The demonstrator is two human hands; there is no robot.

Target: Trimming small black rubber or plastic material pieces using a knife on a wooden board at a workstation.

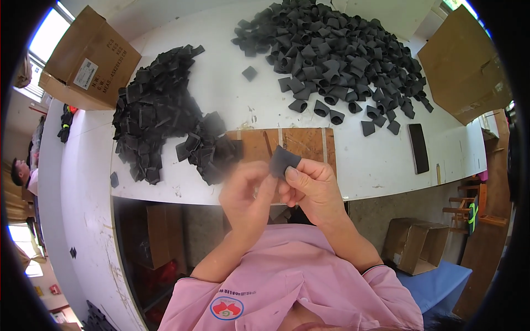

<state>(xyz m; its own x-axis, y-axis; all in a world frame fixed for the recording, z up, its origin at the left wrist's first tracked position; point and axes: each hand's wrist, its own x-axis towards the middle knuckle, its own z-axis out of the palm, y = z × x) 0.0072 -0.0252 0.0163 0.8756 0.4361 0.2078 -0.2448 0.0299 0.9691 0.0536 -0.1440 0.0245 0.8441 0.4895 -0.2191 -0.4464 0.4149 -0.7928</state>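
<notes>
In front of my chest, my right hand (pixel 312 190) pinches a small dark grey fabric-like sleeve (pixel 284 162) between thumb and fingers. My left hand (pixel 248 193), somewhat blurred, is closed with its fingertips at the sleeve's lower left edge. Both hands are above the table's near edge, over a brown wooden board (pixel 302 142). Just left of the board lies a small heap of flat dark pieces (pixel 207 151), with a larger heap of flat black pieces (pixel 152 107) beyond it. At the far right spreads a big pile of rolled, open-ended dark sleeves (pixel 337 52).
Cardboard boxes stand at the table's far left (pixel 91 60) and far right (pixel 466 66). A black phone (pixel 418 148) lies near the right side of the white table (pixel 221 83). An open carton (pixel 415 245) sits below, to the right. Another person (pixel 25 172) is visible at far left.
</notes>
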